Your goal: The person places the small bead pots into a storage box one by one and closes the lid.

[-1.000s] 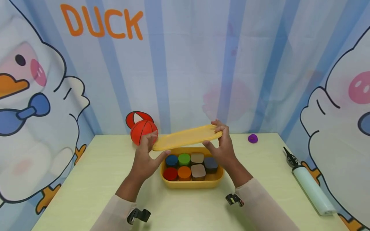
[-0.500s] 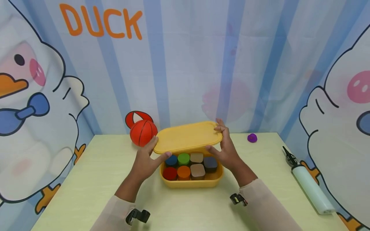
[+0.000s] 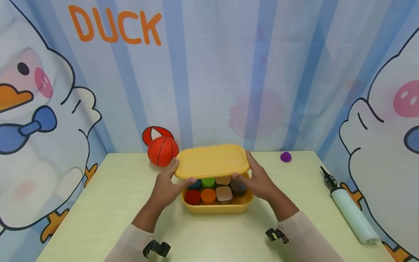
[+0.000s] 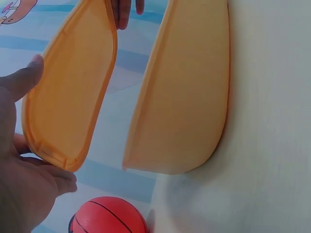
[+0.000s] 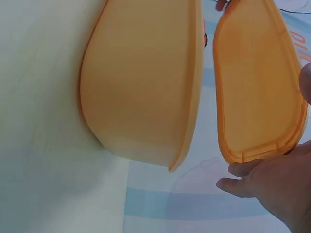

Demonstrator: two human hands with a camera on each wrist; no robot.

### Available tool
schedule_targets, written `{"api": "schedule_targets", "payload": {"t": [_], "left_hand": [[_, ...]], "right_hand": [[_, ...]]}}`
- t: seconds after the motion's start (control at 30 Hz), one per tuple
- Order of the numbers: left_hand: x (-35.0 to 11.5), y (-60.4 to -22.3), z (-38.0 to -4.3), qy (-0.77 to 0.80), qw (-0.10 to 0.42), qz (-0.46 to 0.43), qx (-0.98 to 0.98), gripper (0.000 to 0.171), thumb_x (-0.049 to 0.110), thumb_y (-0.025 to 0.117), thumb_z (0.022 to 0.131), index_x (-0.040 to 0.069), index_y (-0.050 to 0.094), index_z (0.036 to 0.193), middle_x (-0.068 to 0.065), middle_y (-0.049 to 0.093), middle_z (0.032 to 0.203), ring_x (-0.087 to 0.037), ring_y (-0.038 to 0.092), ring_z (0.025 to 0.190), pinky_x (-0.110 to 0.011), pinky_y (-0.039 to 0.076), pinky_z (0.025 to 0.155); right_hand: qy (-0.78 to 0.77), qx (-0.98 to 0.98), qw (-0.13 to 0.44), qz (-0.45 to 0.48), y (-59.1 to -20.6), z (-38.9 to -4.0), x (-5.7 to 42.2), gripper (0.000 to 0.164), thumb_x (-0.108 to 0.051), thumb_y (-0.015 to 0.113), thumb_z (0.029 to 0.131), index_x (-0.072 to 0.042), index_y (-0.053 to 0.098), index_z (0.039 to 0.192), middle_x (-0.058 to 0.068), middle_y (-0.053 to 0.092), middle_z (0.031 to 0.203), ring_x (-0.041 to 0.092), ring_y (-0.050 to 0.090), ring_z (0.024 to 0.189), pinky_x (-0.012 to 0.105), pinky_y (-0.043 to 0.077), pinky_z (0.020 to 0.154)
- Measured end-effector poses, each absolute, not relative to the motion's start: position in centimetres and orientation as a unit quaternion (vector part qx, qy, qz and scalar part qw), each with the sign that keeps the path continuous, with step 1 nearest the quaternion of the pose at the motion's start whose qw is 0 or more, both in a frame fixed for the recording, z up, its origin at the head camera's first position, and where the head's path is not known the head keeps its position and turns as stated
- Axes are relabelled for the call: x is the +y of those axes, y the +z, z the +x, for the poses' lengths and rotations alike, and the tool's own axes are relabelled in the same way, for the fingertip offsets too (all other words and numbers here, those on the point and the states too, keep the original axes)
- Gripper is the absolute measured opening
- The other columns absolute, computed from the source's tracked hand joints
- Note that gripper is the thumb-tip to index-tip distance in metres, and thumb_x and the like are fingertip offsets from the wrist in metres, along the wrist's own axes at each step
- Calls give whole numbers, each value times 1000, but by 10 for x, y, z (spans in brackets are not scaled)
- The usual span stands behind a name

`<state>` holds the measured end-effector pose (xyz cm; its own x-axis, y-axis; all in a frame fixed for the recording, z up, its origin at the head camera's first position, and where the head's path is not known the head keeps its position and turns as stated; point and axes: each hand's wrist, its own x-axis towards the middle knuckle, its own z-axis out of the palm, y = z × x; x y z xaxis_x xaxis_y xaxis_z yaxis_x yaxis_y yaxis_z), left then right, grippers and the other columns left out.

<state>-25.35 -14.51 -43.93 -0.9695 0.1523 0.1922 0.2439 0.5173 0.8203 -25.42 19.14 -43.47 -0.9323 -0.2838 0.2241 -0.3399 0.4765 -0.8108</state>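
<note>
Both hands hold a yellow lid (image 3: 212, 161) in the air over a yellow box (image 3: 216, 209). The left hand (image 3: 166, 186) grips its left end, thumb on the near edge; the right hand (image 3: 260, 180) grips the right end the same way. A gap between lid and box rim shows in the left wrist view, where the lid's underside (image 4: 73, 82) is visible. Inside the box stand several coloured pieces, among them a red one (image 3: 192, 197), an orange one (image 3: 208, 196) and a beige one (image 3: 224, 195). The lid partly covers the back row.
Behind the left hand sits a red ball (image 3: 162, 151) with black lines, close to the curtain. A small purple object (image 3: 286, 157) lies at the back right. On the right side of the table (image 3: 108, 203) rests a pale green cylinder (image 3: 355, 217) with a black nozzle.
The lid has tipped from a slanted, near edge-on pose to a more level one with its top facing me. It now sits lower over the box, hiding more of the back row.
</note>
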Motion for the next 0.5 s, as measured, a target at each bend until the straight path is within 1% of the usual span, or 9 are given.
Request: {"api": "schedule_targets", "payload": {"t": [0.07, 0.13, 0.23, 0.3, 0.4, 0.5], "left_hand": [[-144, -441, -253, -474, 34, -103, -874, 109, 52, 85, 93, 3, 28, 172, -16, 24, 183, -38, 20, 171, -58, 28, 134], [-144, -443, -252, -474, 23, -92, -875, 109, 50, 87, 92, 4, 30, 172, -15, 22, 183, -39, 18, 172, -59, 26, 135], [-142, -448, -251, -479, 15, -85, -874, 109, 44, 92, 89, 3, 32, 171, -15, 21, 184, -40, 16, 172, -61, 25, 135], [-141, -451, -250, -490, 14, -84, -868, 109, 38, 94, 87, 3, 33, 170, -15, 20, 184, -41, 16, 172, -61, 25, 136], [-139, -457, -248, -502, 20, -87, -860, 109, 31, 96, 86, 3, 34, 170, -13, 19, 184, -40, 17, 172, -59, 24, 136], [-137, -462, -245, -498, 37, -101, -861, 108, 29, 97, 84, 1, 36, 169, -14, 19, 184, -41, 17, 171, -64, 17, 137]], "right_hand": [[481, -858, 29, 178, -436, -252, 191, 112, -46, 74, 105, -8, -4, 176, 20, 5, 185, 48, 7, 171, 73, 13, 134], [485, -857, 24, 171, -436, -250, 191, 111, -40, 77, 104, -10, -2, 176, 19, 4, 185, 47, 4, 171, 73, 11, 134], [483, -863, 9, 149, -438, -246, 190, 117, -42, 81, 100, -11, -1, 177, 17, -3, 185, 44, -4, 172, 73, 7, 134], [482, -865, 5, 143, -440, -243, 190, 120, -43, 84, 97, -10, 0, 177, 18, -4, 185, 45, -6, 172, 73, 6, 134], [483, -864, 4, 138, -443, -239, 190, 122, -42, 86, 95, -8, 2, 176, 21, -1, 185, 48, -3, 171, 74, 7, 134], [484, -865, -4, 132, -446, -235, 190, 122, -39, 86, 96, -7, 0, 176, 23, -2, 184, 50, -1, 170, 74, 9, 134]]}}
